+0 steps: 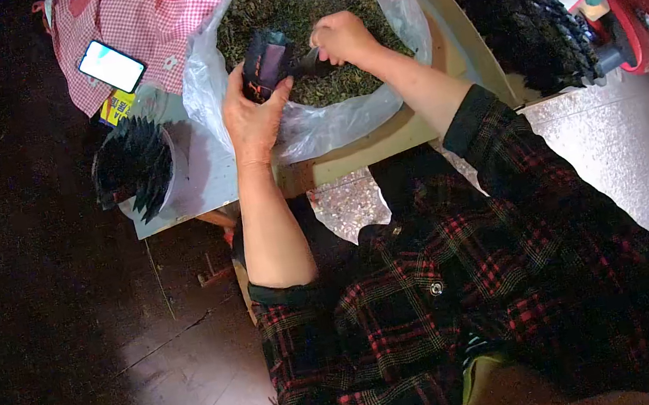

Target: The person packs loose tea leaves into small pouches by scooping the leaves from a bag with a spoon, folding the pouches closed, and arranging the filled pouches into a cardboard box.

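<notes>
My left hand (251, 120) is wrapped round a small dark pouch (267, 62) with orange marks, tilted above a clear plastic bag (203, 94). Dried green leaf bits (291, 2) fill the bag, whose rim is spread wide. Close to the pouch's right side, my right hand (344, 38) pinches a thin, shiny handle. At the handle's lower end is a dark, blurred part like a spoon (309, 61), just over the leaves. Whether it carries any leaves I cannot tell.
A white tub (177, 163) on the left holds several black pouches (131, 162). More black pouches (516, 16) stand in rows in a cardboard box (477, 39) on the right. A lit phone (111, 66) rests on a pink checked cloth (130, 16). The table edge (352, 162) is nearest me.
</notes>
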Demonstrator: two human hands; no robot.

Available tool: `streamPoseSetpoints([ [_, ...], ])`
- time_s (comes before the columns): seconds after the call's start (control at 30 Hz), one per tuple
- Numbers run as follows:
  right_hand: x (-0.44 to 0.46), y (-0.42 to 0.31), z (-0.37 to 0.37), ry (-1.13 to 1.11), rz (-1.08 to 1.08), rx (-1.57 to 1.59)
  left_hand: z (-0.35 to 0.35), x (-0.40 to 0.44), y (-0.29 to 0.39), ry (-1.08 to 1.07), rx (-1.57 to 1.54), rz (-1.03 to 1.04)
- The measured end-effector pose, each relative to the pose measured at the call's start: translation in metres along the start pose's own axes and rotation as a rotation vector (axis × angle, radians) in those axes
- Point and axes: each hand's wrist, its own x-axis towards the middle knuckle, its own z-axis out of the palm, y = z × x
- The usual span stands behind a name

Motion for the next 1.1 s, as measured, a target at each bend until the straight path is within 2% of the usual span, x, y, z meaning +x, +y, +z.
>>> streamPoseSetpoints([
  [0.23,-0.001,0.005,-0.017,-0.027,0.108,0.277,0.001,0.0,-0.005,0.008,-0.033,0.046],
  [0.33,0.0,-0.005,-0.032,0.026,0.121,0.292,0.0,-0.001,-0.004,0.016,-0.002,0.051],
  [0.53,0.003,-0.027,-0.063,0.073,0.038,0.361,-0.001,-0.001,-0.001,-0.009,0.084,0.053],
  [0.6,0.004,-0.035,-0.07,0.089,-0.05,0.371,0.0,-0.003,0.003,-0.009,0.12,0.07],
  [0.77,0.003,-0.05,-0.069,0.056,-0.079,0.387,0.001,-0.003,0.001,0.036,0.18,0.116],
  [0.87,-0.001,-0.06,-0.056,0.035,-0.095,0.341,0.002,-0.002,-0.002,0.021,0.177,0.111],
  [1.03,-0.03,-0.084,-0.025,-0.016,-0.23,0.002,0.001,-0.004,0.002,0.003,0.166,0.092],
  [1.07,-0.031,-0.078,-0.018,0.032,-0.456,-0.108,0.001,-0.003,0.001,-0.001,0.167,0.079],
  [1.1,-0.032,-0.078,-0.017,0.03,-0.456,-0.108,0.001,-0.003,0.0,0.0,0.167,0.077],
])
